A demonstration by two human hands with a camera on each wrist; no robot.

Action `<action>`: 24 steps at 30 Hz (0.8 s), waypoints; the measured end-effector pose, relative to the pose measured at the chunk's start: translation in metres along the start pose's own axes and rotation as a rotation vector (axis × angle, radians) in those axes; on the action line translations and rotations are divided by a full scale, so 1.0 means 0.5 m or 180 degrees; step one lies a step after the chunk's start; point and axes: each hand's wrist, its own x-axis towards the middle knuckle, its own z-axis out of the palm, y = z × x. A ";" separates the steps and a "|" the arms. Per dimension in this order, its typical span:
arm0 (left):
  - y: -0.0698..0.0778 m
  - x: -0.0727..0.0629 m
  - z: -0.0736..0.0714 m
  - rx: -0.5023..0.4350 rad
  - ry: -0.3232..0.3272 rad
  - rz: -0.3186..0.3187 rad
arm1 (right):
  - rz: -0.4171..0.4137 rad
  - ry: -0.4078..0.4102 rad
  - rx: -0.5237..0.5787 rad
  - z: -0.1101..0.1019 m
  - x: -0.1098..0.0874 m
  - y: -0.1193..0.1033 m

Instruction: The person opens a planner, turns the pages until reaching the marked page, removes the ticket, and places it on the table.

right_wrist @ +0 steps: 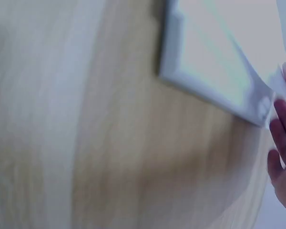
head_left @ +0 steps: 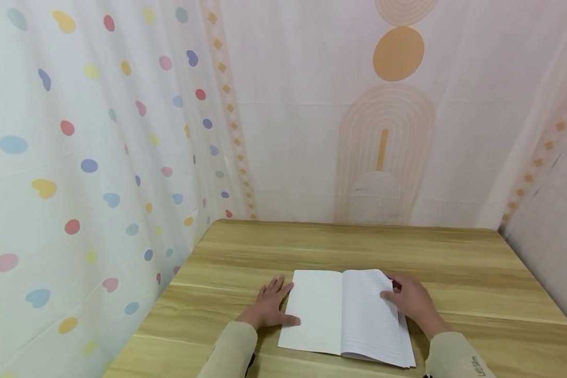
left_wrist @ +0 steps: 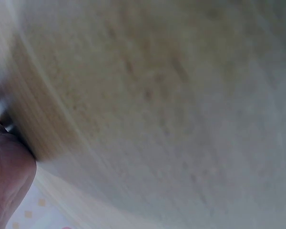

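An open notebook [head_left: 314, 315] lies on the wooden table, its left page blank and its right page [head_left: 369, 315] ruled with lines. At the notebook's left edge, my left hand [head_left: 270, 307] rests with fingers spread, the thumb on the blank page. My right hand [head_left: 413, 302] pinches the upper right corner of the ruled page between thumb and finger. In the right wrist view that page [right_wrist: 257, 33] curves up from the stack beneath, and the other fingers [right_wrist: 282, 136] extend below it. The left wrist view is blurred and shows part of the left hand [left_wrist: 9, 176].
The wood-grain table [head_left: 359, 247] extends around the notebook on all sides. A dotted curtain [head_left: 99, 184] hangs along the left, and a pale patterned curtain [head_left: 288, 131] hangs behind the table's far edge. Another light curtain [head_left: 557, 226] borders the right side.
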 end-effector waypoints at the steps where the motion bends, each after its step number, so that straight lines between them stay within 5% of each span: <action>1: -0.001 0.000 0.000 0.0000 0.0002 0.0001 | 0.0043 -0.0010 0.0170 -0.002 0.000 -0.004; 9: 0.001 -0.002 0.001 -0.0028 0.0007 0.0004 | 0.0475 -0.0174 0.0823 -0.014 0.007 -0.037; 24: 0.008 -0.009 -0.005 -0.0046 0.0026 0.0035 | 0.0613 -0.0082 0.2111 0.002 0.019 -0.123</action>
